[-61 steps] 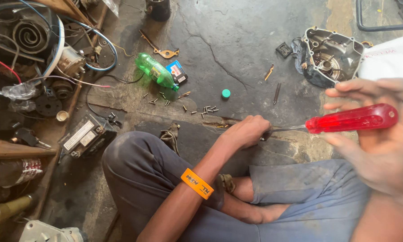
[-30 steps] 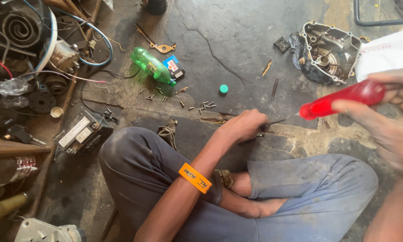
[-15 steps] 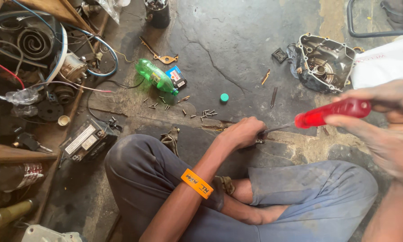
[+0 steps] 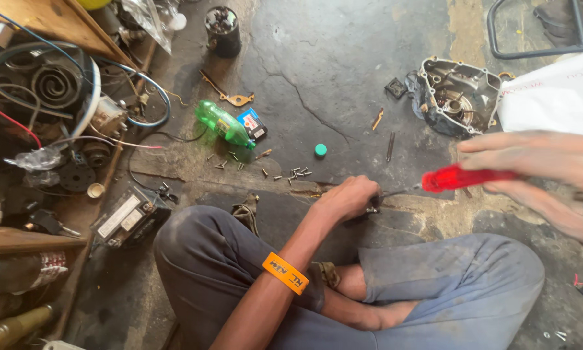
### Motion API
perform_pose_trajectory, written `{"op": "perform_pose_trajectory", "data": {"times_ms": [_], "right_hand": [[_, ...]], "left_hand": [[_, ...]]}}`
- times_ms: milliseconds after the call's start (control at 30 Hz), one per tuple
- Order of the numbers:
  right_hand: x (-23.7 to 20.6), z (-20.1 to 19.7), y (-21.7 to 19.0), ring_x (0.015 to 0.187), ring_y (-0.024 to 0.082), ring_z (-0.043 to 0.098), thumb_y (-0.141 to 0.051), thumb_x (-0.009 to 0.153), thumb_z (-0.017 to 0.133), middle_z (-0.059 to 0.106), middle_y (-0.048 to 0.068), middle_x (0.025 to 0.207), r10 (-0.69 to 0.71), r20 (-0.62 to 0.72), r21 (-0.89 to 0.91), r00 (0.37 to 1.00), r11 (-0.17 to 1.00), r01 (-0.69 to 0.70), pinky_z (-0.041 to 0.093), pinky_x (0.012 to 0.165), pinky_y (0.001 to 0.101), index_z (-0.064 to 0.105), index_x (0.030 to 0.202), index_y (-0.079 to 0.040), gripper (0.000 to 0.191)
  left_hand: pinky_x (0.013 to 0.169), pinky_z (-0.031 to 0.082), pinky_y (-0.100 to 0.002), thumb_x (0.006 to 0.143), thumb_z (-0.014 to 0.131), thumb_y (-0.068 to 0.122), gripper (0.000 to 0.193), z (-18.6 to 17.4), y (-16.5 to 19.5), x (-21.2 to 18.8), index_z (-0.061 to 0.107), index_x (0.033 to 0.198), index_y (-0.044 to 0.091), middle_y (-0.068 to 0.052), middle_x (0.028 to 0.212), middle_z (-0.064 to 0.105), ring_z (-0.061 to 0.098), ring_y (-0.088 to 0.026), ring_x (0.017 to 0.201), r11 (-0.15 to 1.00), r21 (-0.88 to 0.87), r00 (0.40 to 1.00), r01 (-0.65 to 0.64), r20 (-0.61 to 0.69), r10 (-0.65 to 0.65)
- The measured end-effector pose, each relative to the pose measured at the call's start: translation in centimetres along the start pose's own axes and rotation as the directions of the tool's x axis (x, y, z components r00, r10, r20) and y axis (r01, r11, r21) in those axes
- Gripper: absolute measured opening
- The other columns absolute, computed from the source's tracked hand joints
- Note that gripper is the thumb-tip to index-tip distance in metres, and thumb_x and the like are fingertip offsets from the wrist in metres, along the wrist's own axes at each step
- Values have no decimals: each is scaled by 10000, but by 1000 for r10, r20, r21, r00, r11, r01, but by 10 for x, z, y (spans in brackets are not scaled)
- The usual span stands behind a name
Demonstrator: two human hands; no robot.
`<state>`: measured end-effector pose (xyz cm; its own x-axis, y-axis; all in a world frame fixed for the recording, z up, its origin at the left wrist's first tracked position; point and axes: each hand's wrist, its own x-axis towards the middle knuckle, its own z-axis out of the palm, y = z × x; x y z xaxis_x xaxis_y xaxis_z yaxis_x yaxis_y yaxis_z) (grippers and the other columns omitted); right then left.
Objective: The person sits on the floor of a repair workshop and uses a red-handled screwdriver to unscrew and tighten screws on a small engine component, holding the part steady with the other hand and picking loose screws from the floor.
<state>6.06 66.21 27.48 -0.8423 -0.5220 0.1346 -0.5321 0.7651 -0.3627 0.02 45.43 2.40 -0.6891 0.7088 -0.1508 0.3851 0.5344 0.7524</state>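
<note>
Right hand (image 4: 550,181) gripping red-handled screwdriver (image 4: 463,177); left hand (image 4: 346,198) clenching small metal part (image 4: 373,207) at screwdriver tip, beside fingers.

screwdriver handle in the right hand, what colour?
Translucent red plastic screwdriver handle, held in the right hand. The head view shows it best.

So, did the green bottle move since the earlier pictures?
No. The green bottle lies beside the small blue box, left of the green cap, as before.
</note>
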Motion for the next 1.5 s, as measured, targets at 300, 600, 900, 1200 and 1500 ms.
{"op": "perform_pose_trajectory", "data": {"times_ms": [300, 600, 900, 1200, 1500], "right_hand": [[34, -12, -41, 806, 39, 691, -374, 1019, 558, 715, -58, 962, 609, 429, -879, 667, 451, 153, 561, 686, 174, 570, 1365, -315, 351], [16, -12, 1, 1061, 309, 709, -259, 842, 680, 740, 130, 1183, -224, 136, -75, 965, 969, 236, 583, 842, 390, 717, 1169, -109, 361], [37, -4, -30, 926, 309, 718, -451, 986, 584, 740, 86, 942, 360, 379, -456, 852, 874, -166, 568, 786, 430, 683, 1108, -118, 368], [37, -40, -34, 973, 289, 689, -316, 893, 688, 693, 82, 1050, 70, 311, -52, 948, 997, -56, 514, 765, 420, 666, 1108, -80, 320], [46, -26, -41, 938, 292, 669, -406, 990, 597, 669, 113, 916, 353, 314, -404, 881, 890, -212, 513, 822, 414, 662, 1007, -125, 289]], "left_hand": [[795, 569, -474, 766, 716, 37, 327, 6, -13, 5, 767, 1083, 98, -228, 996, 729, 705, -411, 962, 1000, -26, 1000, -17, -6, 17], [827, 593, -455, 793, 732, 17, 235, 11, -29, 22, 794, 1010, 82, -215, 999, 739, 713, -401, 977, 986, 130, 995, -101, 15, 100], [800, 591, -443, 803, 725, 56, 279, 17, -43, 22, 786, 1068, 115, -204, 983, 744, 734, -383, 904, 995, -51, 996, -80, 46, 83], [782, 560, -464, 857, 719, 98, 199, 11, -40, 25, 768, 1049, 85, -210, 978, 733, 705, -389, 900, 999, -33, 999, -42, 11, 43], [795, 573, -401, 813, 734, 79, 215, 10, -38, 22, 792, 1015, 124, -163, 937, 756, 740, -325, 875, 988, -133, 996, -83, 19, 86]]}}
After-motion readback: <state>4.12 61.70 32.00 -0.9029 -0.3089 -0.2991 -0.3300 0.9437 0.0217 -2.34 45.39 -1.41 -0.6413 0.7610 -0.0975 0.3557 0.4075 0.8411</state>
